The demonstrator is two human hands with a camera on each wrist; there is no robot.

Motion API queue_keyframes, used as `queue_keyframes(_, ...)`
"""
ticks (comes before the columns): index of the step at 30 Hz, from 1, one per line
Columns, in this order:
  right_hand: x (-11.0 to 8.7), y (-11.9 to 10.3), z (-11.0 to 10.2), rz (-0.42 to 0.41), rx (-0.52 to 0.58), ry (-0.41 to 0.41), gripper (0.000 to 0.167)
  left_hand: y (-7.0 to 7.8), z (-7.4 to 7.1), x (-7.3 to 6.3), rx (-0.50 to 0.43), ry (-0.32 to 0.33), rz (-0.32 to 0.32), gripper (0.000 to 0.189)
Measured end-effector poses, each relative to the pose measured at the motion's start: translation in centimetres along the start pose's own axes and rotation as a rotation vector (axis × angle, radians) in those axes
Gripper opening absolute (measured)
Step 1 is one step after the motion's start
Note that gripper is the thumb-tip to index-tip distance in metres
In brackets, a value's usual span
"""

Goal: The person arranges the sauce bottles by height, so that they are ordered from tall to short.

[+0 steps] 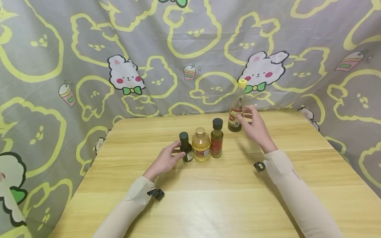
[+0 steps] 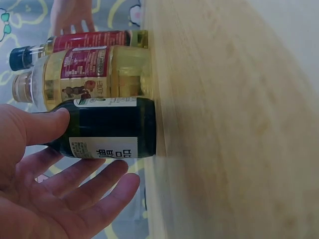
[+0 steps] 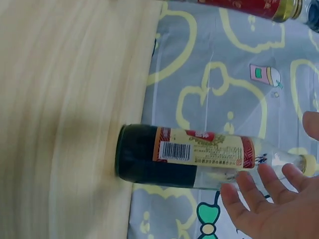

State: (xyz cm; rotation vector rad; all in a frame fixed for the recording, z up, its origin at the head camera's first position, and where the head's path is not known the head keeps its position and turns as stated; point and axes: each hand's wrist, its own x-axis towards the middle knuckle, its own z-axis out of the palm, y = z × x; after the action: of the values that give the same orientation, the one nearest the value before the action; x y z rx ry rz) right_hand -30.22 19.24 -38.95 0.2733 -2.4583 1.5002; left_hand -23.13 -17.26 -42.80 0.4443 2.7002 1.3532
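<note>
A small dark green bottle (image 2: 102, 119) stands at the left end of a row of three. My left hand (image 1: 167, 158) is at its near left side; the thumb lies over the bottle's shoulder and the other fingers spread loosely beside and behind it. Against it stands a round bottle of yellow liquid (image 1: 201, 145), then a black-capped bottle with a red label (image 1: 216, 143). Farther back, a tall yellow-capped bottle (image 3: 199, 149) with dark liquid in its lower part stands upright. My right hand (image 1: 254, 127) is beside it with fingers spread, its fingertips close to the bottle's upper part.
All the bottles stand on a wood-grain table (image 1: 190, 198), the tall one near its back edge. A grey patterned cloth (image 1: 160, 39) hangs behind and at both sides. Small black devices are strapped on both wrists, over light sleeves (image 1: 279, 165).
</note>
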Motion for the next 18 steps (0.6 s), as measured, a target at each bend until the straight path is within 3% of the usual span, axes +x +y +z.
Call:
queue_keyframes(10,-1.1,-0.4,0.6,-0.059,0.002,-0.070,0.054,0.1,-0.1,0.2,-0.012,-0.004,-0.011,0.056)
queue_keyframes(18,-2.1,-0.9,1.3,-0.082,-0.019,-0.121,0.054,0.2,-0.1,0.0,-0.026,-0.014,-0.023,0.055)
